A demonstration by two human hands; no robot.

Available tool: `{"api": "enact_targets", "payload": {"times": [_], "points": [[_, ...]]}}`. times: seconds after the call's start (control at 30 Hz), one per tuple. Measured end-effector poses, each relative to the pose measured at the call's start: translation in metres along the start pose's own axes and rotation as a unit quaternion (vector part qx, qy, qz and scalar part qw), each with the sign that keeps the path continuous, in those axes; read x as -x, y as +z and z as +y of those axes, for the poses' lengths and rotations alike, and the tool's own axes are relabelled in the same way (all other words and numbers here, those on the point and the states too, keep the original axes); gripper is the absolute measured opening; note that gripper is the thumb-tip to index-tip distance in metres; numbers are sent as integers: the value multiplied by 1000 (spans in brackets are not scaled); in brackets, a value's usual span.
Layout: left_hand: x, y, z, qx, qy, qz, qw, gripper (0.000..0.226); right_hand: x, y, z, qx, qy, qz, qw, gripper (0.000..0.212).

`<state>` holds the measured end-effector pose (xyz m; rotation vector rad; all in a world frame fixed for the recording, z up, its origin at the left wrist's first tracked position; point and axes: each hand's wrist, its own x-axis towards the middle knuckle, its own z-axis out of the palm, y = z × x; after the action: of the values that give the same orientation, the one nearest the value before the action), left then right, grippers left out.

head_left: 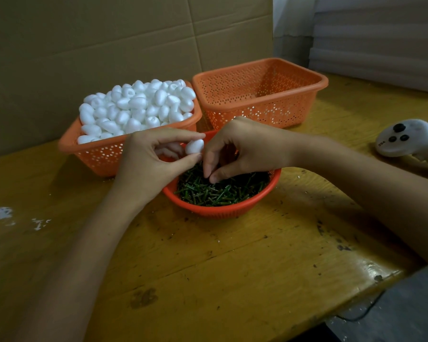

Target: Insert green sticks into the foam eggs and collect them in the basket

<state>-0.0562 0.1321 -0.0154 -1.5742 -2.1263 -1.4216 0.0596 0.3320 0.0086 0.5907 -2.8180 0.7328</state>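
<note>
Pinching foam egg [194, 146] in left hand [150, 159], thumb and forefinger clamped on it, more eggs tucked in palm. Right hand [235, 146] down in round bowl [232, 211] of green sticks [223, 190], fingers closing together on one; actual grip unclear. Empty basket [260, 95] far right, full egg basket [104, 154] far left. Risks: grabbing several tangled sticks, crushing egg, palmed eggs spilling onto counter [208, 267].

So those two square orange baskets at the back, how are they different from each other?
The left basket is heaped above its rim with white foam eggs; the right basket shows no eggs inside. The left basket sits nearer the person and is partly hidden behind the left hand; the right basket stands further back. Both are orange, perforated and rectangular, standing side by side on the wooden table.
</note>
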Motion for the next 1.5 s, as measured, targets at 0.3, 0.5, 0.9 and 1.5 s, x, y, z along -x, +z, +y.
{"api": "enact_targets", "payload": {"times": [0.3, 0.5, 0.9, 1.5], "points": [[0, 2, -3, 10, -3, 3, 1000, 32, 0, 0, 0, 1, 4, -1, 1000, 13], [0, 3, -6, 18, -11, 2, 1000, 27, 0, 0, -1, 0, 5, -2, 1000, 13], [0, 3, -6, 15, -5, 0, 1000, 20, 0, 0, -1, -3, 3, -4, 1000, 13], [0, 2, -2, 8, 1, -6, 1000, 20, 1, -1, -4, 3, 10, -9, 1000, 13]]}}
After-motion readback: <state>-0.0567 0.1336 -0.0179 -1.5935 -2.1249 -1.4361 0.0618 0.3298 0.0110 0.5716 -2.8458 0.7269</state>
